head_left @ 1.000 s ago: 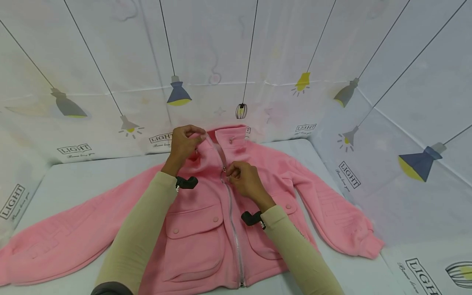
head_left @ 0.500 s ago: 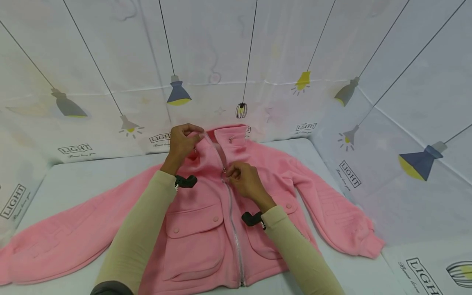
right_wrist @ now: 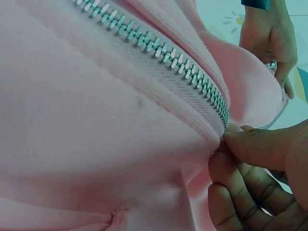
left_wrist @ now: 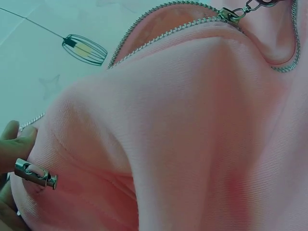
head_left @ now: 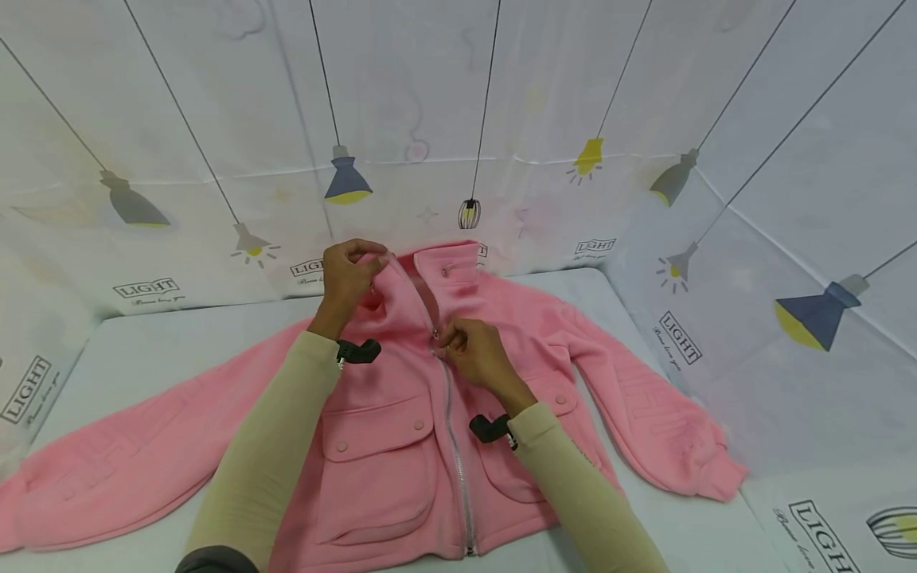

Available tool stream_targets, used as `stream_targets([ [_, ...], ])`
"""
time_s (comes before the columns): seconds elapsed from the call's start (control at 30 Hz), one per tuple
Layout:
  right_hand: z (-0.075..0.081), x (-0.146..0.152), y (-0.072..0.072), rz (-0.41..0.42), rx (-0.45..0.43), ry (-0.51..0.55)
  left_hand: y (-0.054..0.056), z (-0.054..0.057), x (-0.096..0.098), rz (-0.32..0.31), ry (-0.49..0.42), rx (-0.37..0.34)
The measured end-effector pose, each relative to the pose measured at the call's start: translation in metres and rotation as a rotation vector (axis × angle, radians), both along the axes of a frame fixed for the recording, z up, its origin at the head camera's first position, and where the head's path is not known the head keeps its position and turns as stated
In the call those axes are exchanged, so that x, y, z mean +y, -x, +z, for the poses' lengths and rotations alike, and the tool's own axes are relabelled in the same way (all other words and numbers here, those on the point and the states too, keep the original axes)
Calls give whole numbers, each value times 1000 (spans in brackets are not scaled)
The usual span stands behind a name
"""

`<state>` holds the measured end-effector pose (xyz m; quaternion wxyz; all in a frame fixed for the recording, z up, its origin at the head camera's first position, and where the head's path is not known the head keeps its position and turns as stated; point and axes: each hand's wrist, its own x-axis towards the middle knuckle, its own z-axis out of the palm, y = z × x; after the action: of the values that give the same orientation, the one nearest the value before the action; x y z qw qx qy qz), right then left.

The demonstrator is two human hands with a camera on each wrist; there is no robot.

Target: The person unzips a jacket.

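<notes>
A pink jacket (head_left: 390, 374) lies front up in the head view, its metal front zipper (head_left: 458, 461) joined from the hem up to the chest and parted at the collar. My left hand (head_left: 349, 278) pinches the collar's left edge, beside a metal cord lock (left_wrist: 36, 174) in the left wrist view. Below the parted stretch, my right hand (head_left: 475, 354) pinches at the zipper slider (left_wrist: 228, 16), whose linked metal pull stretches away from it. In the right wrist view, thumb and fingers (right_wrist: 255, 147) meet at the teeth and hide the pull's end.
A white-covered table (head_left: 193, 342) bears the jacket. Its left sleeve (head_left: 129, 454) and right sleeve (head_left: 645, 406) spread to either side. Behind and to the right stand white sheets (head_left: 401, 95) printed with lamps. Dark wrist cameras (head_left: 360, 352) sit on both wrists.
My left hand has drawn the collar edge a little to the left, widening the gap. The right hand and slider have shifted slightly down toward the hem.
</notes>
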<state>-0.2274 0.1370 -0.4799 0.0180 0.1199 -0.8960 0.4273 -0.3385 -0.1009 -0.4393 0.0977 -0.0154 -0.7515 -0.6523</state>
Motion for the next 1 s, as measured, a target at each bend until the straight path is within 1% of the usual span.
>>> stream_targets([
  [0.2,0,1,-3,9,9,-3,-1,1,0,2,-30,19],
  [0.37,2,1,-5,1,2,0,0,0,-1,9,-36,26],
  [0.53,2,2,-7,5,-7,3,1,0,-3,30,-26,24],
  [0.77,3,4,-11,0,-58,3,1,1,-5,68,-27,10],
  [1.0,7,5,-16,1,-55,-7,5,-1,-7,86,-58,8],
])
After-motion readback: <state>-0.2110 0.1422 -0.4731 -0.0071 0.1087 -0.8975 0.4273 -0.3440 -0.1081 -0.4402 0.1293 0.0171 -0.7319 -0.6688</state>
